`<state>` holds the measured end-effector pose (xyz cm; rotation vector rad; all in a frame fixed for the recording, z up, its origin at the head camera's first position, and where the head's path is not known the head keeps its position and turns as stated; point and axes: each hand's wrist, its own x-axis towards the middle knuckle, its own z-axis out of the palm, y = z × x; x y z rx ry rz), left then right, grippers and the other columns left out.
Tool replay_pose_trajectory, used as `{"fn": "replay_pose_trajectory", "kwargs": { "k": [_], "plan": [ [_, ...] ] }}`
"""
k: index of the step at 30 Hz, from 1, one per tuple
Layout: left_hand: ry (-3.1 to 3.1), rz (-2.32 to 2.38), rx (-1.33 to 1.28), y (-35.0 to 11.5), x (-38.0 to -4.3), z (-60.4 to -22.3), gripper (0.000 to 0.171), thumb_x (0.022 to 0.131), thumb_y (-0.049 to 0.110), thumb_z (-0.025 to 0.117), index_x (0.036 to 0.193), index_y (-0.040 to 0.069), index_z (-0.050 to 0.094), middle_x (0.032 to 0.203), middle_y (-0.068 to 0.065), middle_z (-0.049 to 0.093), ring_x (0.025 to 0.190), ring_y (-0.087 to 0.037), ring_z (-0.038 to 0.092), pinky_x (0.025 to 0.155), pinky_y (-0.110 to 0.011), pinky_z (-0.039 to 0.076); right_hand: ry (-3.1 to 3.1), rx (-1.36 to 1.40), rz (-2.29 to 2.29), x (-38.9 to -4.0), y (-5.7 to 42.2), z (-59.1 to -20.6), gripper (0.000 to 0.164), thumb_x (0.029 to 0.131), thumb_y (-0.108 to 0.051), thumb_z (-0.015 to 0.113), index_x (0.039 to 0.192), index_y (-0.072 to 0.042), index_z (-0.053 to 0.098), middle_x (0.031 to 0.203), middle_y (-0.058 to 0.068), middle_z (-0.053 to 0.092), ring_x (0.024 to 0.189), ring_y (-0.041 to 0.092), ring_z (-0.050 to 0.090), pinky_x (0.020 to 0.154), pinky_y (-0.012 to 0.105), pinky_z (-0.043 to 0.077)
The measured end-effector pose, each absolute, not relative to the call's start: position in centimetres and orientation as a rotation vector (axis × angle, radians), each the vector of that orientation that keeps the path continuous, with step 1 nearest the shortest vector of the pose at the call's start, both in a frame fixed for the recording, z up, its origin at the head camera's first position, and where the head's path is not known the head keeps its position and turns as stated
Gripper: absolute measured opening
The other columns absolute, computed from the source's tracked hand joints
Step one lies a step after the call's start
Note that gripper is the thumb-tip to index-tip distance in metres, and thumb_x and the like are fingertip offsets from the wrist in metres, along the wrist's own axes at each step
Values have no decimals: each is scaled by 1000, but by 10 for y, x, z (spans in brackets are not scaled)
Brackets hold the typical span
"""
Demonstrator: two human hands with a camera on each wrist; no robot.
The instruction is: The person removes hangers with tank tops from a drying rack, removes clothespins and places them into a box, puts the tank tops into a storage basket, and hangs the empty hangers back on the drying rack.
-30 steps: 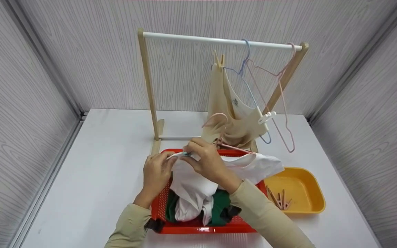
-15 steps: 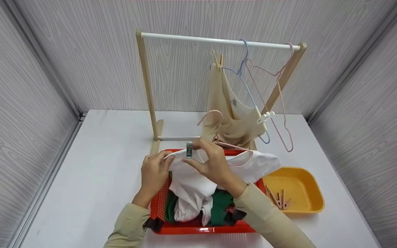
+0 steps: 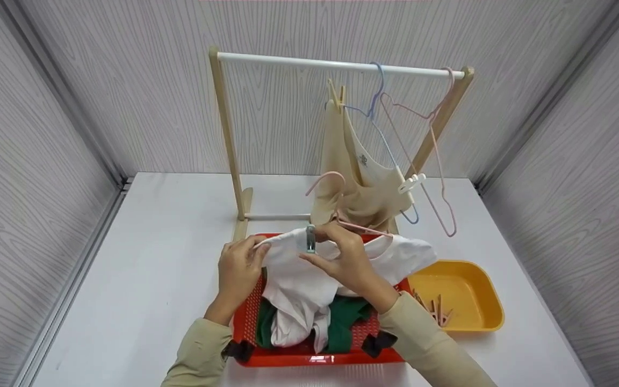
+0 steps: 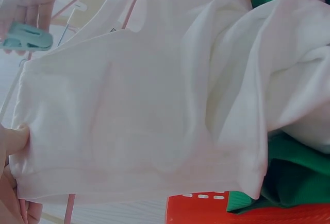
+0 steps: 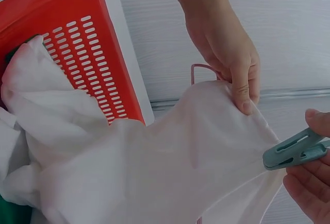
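Teal clothespin [image 3: 310, 239], head view: shifted rightward, farther from the left hand [image 3: 238, 269] than a second ago; the right hand [image 3: 350, 260] pinches it in its grip.
White garment [image 4: 139, 116], left wrist view: draped into the red basket [image 4: 180, 209], pink hanger [image 4: 69, 208] bars poking out below, which I miss from the head.
Left hand's grip, right wrist view: pinching the garment's edge; whether the clothespin touches cloth, I cannot tell.

On the white worktop [image 3: 143, 258], the red perforated plastic basket [image 3: 288, 359], with the white cloth garment [image 3: 301, 290] partly over green cloth [image 3: 342, 322] inside it, stands before the wooden-framed rack [image 3: 228, 134] bearing a beige cloth garment [image 3: 336, 150], while the yellow rounded plastic tub [image 3: 470, 295] of pink clothespins [image 3: 440, 318] lies right of the basket.
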<state>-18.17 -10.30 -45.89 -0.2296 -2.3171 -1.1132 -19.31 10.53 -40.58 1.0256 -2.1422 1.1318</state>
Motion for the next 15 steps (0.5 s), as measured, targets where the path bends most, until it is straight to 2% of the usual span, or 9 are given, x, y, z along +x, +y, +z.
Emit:
{"fn": "replay_pose_trajectory", "kwargs": {
  "k": [6, 15],
  "plan": [
    [-2295, -1141, -229, -104, -181, -459, 13, 89, 16, 67, 91, 4, 70, 83, -9, 74, 80, -26, 67, 88, -44, 45, -2144, 1024, 1135, -191, 114, -413, 39, 71, -8, 84, 105, 2, 66, 98, 14, 71, 83, 22, 69, 77, 34, 59],
    [-2296, -1141, -211, -105, -181, -459, 12, 88, 15, 68, 91, 3, 70, 85, -11, 74, 79, -27, 67, 87, -44, 45, -2231, 926, 1160, -185, 131, -422, 39, 71, -6, 83, 106, 2, 65, 98, 13, 71, 86, 23, 70, 80, 35, 59]
  ]
}}
